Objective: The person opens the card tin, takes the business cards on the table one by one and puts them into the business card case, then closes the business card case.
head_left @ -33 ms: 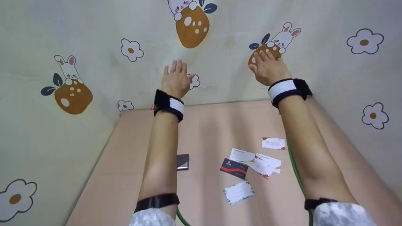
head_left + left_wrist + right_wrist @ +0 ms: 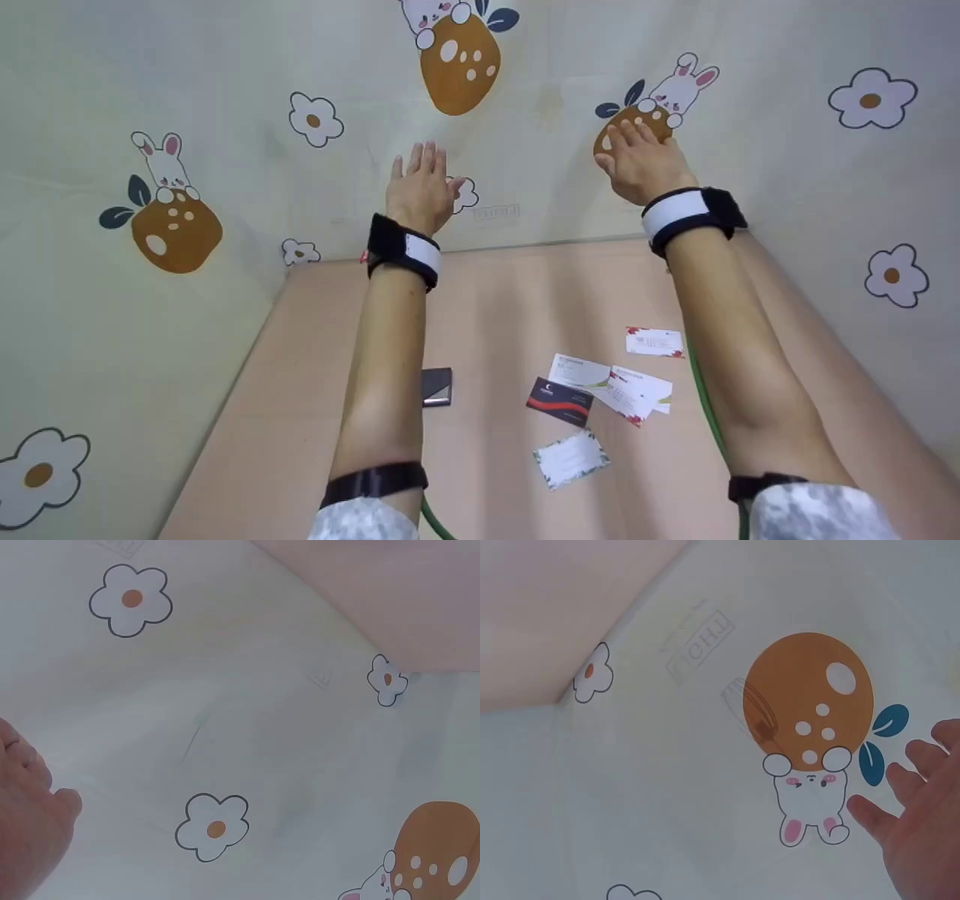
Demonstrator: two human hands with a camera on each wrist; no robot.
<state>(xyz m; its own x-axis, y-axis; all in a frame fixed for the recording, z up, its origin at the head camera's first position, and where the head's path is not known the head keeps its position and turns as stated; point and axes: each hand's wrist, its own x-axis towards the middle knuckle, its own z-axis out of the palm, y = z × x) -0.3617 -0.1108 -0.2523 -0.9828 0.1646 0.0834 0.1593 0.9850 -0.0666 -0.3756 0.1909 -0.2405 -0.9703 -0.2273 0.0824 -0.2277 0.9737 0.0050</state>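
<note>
Both of my arms reach up and forward toward the back wall (image 2: 540, 172), which is covered in a cloth printed with flowers and rabbits. My left hand (image 2: 420, 184) is up with its fingers straight and together, and it holds nothing. My right hand (image 2: 637, 161) lies over an orange print, fingers straight, also holding nothing. Whether either hand touches the cloth cannot be told. Only the edge of the left hand (image 2: 26, 817) shows in the left wrist view. Straight fingers of the right hand (image 2: 922, 817) show beside a rabbit print in the right wrist view.
Below the arms a pale wooden table (image 2: 495, 300) carries several business cards (image 2: 600, 382) and a small dark case (image 2: 436, 387). A green cable (image 2: 705, 409) runs along the table's right side. Printed cloth walls close the left, back and right.
</note>
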